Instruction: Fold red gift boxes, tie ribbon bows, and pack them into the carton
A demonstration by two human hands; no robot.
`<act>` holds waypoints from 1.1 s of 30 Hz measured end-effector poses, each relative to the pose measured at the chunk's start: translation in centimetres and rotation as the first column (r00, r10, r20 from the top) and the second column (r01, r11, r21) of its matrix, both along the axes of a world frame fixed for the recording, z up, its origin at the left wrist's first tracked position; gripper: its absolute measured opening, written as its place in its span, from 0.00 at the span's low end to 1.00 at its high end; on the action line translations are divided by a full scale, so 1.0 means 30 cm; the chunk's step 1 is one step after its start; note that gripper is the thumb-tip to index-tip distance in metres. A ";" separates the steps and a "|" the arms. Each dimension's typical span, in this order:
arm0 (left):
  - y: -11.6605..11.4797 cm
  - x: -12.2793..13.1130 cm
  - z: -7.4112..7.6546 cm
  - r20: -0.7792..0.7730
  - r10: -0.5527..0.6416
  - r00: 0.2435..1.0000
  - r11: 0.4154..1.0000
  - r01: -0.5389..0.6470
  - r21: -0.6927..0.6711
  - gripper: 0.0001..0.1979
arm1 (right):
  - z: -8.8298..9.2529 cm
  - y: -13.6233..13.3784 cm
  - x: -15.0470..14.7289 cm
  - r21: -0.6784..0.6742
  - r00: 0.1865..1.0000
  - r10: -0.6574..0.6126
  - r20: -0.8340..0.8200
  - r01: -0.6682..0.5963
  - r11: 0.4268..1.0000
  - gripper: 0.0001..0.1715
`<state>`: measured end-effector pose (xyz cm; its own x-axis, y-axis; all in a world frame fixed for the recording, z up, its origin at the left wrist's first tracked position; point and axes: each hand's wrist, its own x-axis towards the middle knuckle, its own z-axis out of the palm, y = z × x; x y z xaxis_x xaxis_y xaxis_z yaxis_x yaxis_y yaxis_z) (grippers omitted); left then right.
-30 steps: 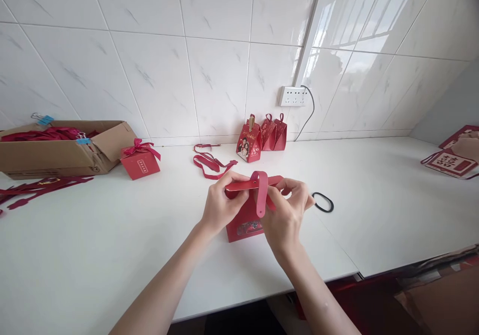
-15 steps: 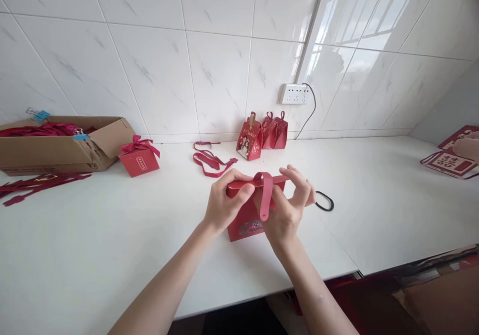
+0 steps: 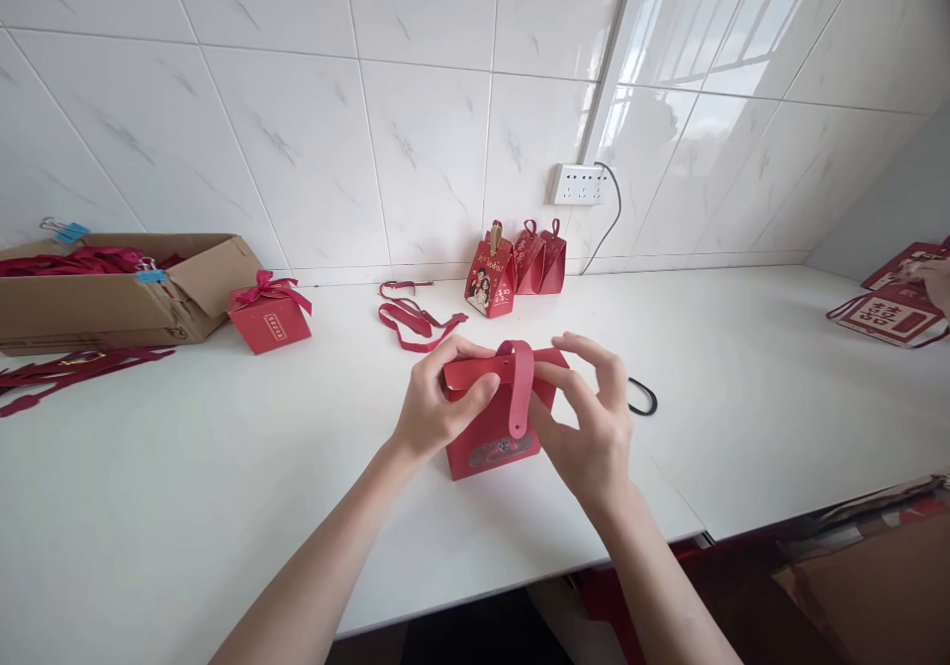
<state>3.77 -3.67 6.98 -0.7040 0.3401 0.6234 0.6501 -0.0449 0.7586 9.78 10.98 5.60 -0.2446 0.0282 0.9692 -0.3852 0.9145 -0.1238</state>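
Observation:
A small red gift box (image 3: 490, 427) with a folded-down top and an oval printed patch stands on the white table in front of me. My left hand (image 3: 445, 398) pinches its top flap near the left end, thumb in front and fingers behind. A pink-red strap (image 3: 522, 388) loops over the top and hangs down the front, its holed end free. At the box's right side is my right hand (image 3: 590, 413), fingers spread. Its index finger and thumb reach the flap and box front beside the strap; exact contact is hard to tell.
Finished red boxes (image 3: 491, 274) stand by the wall near a power strip (image 3: 583, 185). Left are a red ribbon-tied box (image 3: 271, 319) and a cardboard carton (image 3: 96, 304). Loose ribbon (image 3: 420, 324) and a black band (image 3: 644, 398) lie around. Another person's hand (image 3: 936, 279) is by red bags (image 3: 887, 317).
My right hand has drawn back to the right from behind the strap, its fingers opening out. The left hand keeps its pinch on the flap, and more of the box front shows.

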 end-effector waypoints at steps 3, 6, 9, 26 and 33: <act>-0.002 0.002 -0.001 -0.002 -0.050 0.999 0.999 0.050 0.012 0.10 | 0.012 0.006 -0.007 0.057 1.000 0.014 0.015 -0.015 0.998 0.04; 0.002 0.005 -0.006 0.040 -0.068 0.997 0.998 0.067 0.014 0.12 | 0.033 0.011 -0.017 0.049 0.999 0.027 0.019 -0.028 0.998 0.06; 0.007 0.005 -0.008 0.092 0.006 0.996 1.000 -0.006 -0.004 0.07 | 0.062 0.009 -0.029 0.023 1.000 -0.001 0.029 0.001 1.000 0.04; 0.014 0.002 -0.009 0.146 0.032 0.989 0.999 -0.034 0.012 0.08 | 0.054 0.037 -0.010 0.097 0.999 -0.038 -0.026 0.041 0.994 0.05; 0.006 0.000 -0.009 0.079 0.045 0.996 0.999 -0.044 -0.014 0.10 | 0.161 0.136 -0.072 -0.458 0.841 0.400 0.364 -0.212 0.863 0.09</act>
<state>3.76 -3.50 6.71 -0.7658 0.3149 0.5608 0.5888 -0.0077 0.8083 7.62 15.04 10.43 -0.6941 0.2249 0.6838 -0.4565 0.5970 -0.6597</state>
